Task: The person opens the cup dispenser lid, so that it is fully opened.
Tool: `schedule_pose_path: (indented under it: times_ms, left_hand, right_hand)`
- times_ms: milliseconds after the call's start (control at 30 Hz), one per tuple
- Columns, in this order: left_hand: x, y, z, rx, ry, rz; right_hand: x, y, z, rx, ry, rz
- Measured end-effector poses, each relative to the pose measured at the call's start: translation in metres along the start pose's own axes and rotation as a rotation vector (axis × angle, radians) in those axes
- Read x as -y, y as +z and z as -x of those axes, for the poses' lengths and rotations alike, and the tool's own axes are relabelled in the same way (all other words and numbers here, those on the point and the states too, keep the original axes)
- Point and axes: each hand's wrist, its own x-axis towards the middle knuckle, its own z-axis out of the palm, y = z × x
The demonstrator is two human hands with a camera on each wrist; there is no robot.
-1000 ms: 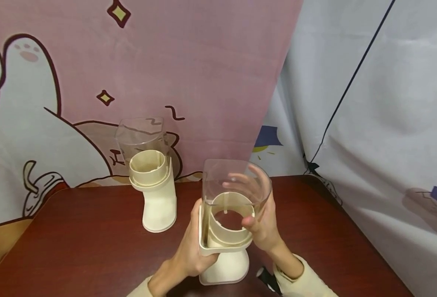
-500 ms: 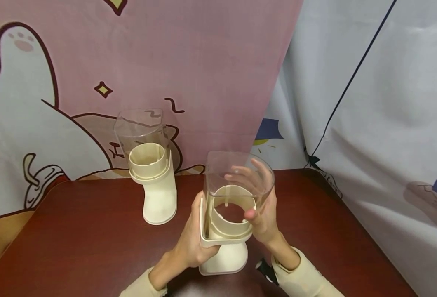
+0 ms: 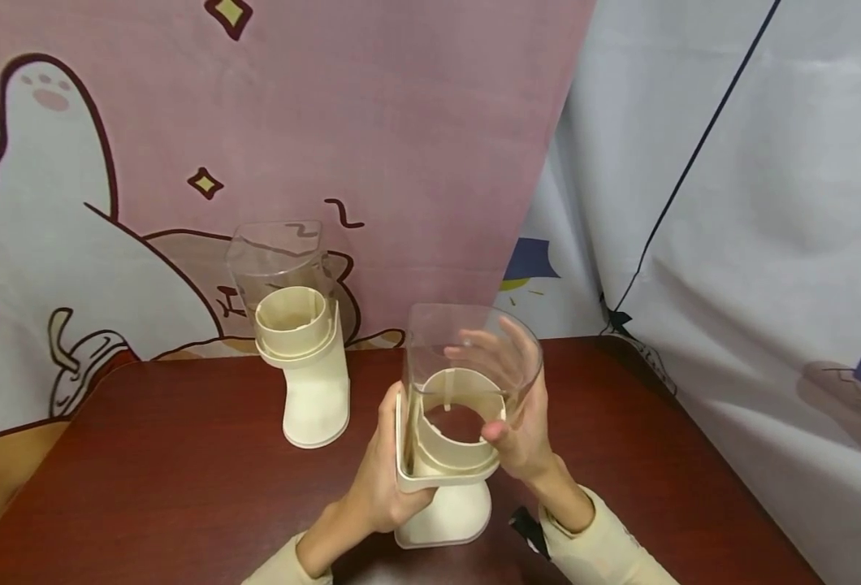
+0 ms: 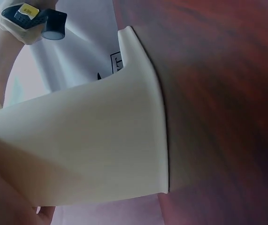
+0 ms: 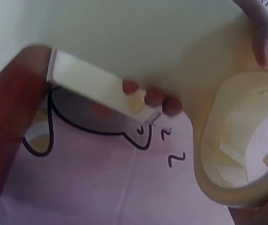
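Note:
A cream dispenser base [image 3: 448,516] stands on the red-brown table [image 3: 182,487], near its front, with a clear container [image 3: 467,341] set on top. My left hand [image 3: 387,479] grips the base's left side under its rim. My right hand [image 3: 521,431] wraps round the container's right side, and its fingers [image 3: 499,345] show through the plastic. In the left wrist view the cream foot [image 4: 101,140] rests flat on the table [image 4: 218,93]. The right wrist view shows the cream inner ring [image 5: 246,154] and fingertips [image 5: 152,98] pressed on the clear wall.
A second dispenser [image 3: 306,366] of the same kind stands at the back left of the table. A pink cartoon cloth [image 3: 401,122] hangs behind, and a grey-white cloth [image 3: 730,244] hangs along the right edge.
Both hands keep their hold and the dispenser stays in place. Only the head view has shifted slightly.

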Motion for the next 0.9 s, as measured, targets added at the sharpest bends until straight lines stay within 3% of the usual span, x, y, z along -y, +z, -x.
schedule_pose_path:
  times_ms: [233,467,633,900]
  left_hand:
    - [0.016,0.004,0.009,0.036,-0.039,0.028]
    - [0.025,0.007,0.014,0.012,-0.003,0.054]
    - [0.022,0.006,0.014,0.005,-0.015,0.061]
    - [0.000,0.002,0.001,-0.004,-0.003,0.066]
  right_hand:
    - [-0.004,-0.002,0.000,0.018,0.039,-0.026]
    - [-0.007,-0.007,0.001,0.168,0.084,-0.085]
    - [-0.009,-0.007,0.001,0.198,0.085,-0.174]
    - [-0.012,-0.008,0.005,0.156,0.042,-0.135]
